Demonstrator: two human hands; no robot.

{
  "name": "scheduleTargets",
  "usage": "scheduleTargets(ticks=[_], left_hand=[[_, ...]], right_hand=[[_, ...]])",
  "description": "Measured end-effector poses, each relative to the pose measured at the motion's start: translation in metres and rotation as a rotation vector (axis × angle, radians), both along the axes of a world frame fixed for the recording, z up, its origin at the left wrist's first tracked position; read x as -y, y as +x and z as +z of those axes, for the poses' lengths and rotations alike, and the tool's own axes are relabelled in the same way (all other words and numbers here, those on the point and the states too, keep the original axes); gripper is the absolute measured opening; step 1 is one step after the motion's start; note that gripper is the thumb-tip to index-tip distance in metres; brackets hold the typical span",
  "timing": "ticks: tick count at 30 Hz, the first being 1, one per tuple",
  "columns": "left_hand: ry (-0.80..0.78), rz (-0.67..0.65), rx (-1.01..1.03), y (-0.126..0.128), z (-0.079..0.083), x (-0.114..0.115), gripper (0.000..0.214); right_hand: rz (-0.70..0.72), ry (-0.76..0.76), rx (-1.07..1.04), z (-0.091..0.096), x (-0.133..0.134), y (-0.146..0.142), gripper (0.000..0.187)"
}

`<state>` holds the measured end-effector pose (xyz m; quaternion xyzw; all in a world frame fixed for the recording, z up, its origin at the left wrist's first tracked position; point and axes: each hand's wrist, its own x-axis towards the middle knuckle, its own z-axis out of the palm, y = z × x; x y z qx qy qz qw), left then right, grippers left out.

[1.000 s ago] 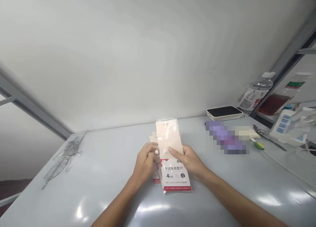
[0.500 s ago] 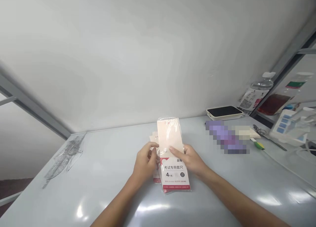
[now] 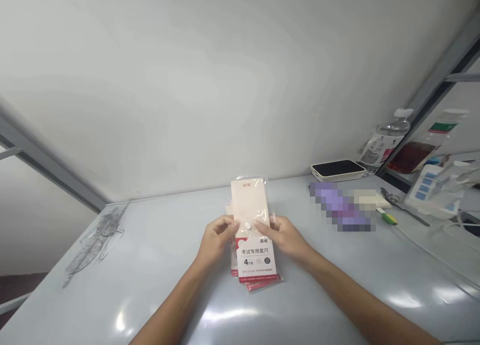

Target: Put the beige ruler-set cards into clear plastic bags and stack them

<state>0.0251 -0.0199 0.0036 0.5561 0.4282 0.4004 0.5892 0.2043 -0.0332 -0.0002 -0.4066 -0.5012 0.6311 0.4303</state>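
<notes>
A pale pink and white packet [image 3: 250, 205] with a red band, Chinese print and a white snap button stands tilted up above the grey table [image 3: 157, 255]. My left hand [image 3: 216, 239] pinches its left edge beside the button. My right hand [image 3: 284, 235] grips its right edge, with the thumb on the front near the button. Under it more such packets [image 3: 258, 284] lie in a small pile, their red lower edges showing.
At the back right lie a flat white device with a dark top [image 3: 338, 170], a plastic water bottle [image 3: 383, 141], scissors [image 3: 390, 197], a green-and-yellow object [image 3: 388, 217] and boxes. A crumpled clear wrapper [image 3: 101, 232] lies at the table's left.
The held packet has shifted slightly left and now sits squarer over the pile. My left hand has closed on its left edge, and my right thumb has moved nearer the button.
</notes>
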Motion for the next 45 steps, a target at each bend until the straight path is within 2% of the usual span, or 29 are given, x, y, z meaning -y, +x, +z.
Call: scheduleTargets(ticks=[3, 5, 7, 9, 11, 14, 16, 18, 21, 24, 27, 30, 32, 35, 39, 45], left_hand=[[0.002, 0.085, -0.052, -0.010, 0.004, -0.007, 0.028], [-0.003, 0.178, -0.169, -0.022, 0.008, -0.013, 0.029], [-0.024, 0.209, -0.391, -0.037, 0.011, -0.020, 0.029], [-0.062, 0.221, -0.655, -0.052, 0.011, -0.026, 0.028], [-0.070, 0.264, -0.937, -0.063, 0.009, -0.030, 0.025], [-0.071, 0.213, -1.242, -0.069, 0.005, -0.031, 0.026], [-0.042, 0.201, -1.314, -0.067, 0.004, -0.030, 0.026], [0.010, 0.254, -1.341, -0.060, 0.003, -0.028, 0.026], [0.120, 0.314, -1.345, -0.042, 0.000, -0.022, 0.035], [0.282, 0.238, -1.250, -0.017, -0.007, -0.011, 0.045], [0.337, 0.138, -1.232, 0.004, -0.015, 0.000, 0.047], [0.348, 0.102, -1.229, 0.011, -0.020, 0.004, 0.038], [0.344, 0.105, -1.231, 0.010, -0.021, 0.003, 0.034], [0.336, 0.113, -1.249, 0.006, -0.020, 0.001, 0.030], [0.330, 0.109, -1.263, 0.007, -0.018, 0.001, 0.026], [0.314, 0.180, -1.091, 0.004, -0.012, 0.002, 0.021]], right_hand=[[-0.086, 0.064, 0.121, -0.002, -0.010, 0.012, 0.040], [-0.175, 0.041, 0.251, -0.006, -0.020, 0.027, 0.038], [-0.252, -0.013, 0.458, -0.013, -0.030, 0.044, 0.037], [-0.265, -0.064, 0.660, -0.021, -0.039, 0.060, 0.035], [-0.359, -0.057, 0.971, -0.028, -0.044, 0.069, 0.036], [-0.393, -0.015, 1.287, -0.033, -0.045, 0.071, 0.044], [-0.377, 0.009, 1.366, -0.033, -0.043, 0.068, 0.047], [-0.387, 0.045, 1.431, -0.031, -0.040, 0.065, 0.049], [-0.444, 0.175, 1.534, -0.029, -0.037, 0.063, 0.052], [-0.477, 0.296, 1.536, -0.027, -0.035, 0.061, 0.050], [-0.493, 0.423, 1.406, -0.023, -0.031, 0.052, 0.042], [-0.449, 0.554, 1.162, -0.021, -0.024, 0.038, 0.035], [-0.383, 0.579, 1.108, -0.020, -0.019, 0.028, 0.031], [-0.292, 0.582, 1.038, -0.021, -0.011, 0.016, 0.027], [-0.209, 0.501, 1.007, -0.020, -0.006, 0.008, 0.029], [-0.183, 0.357, 1.001, -0.018, -0.004, 0.005, 0.032]])
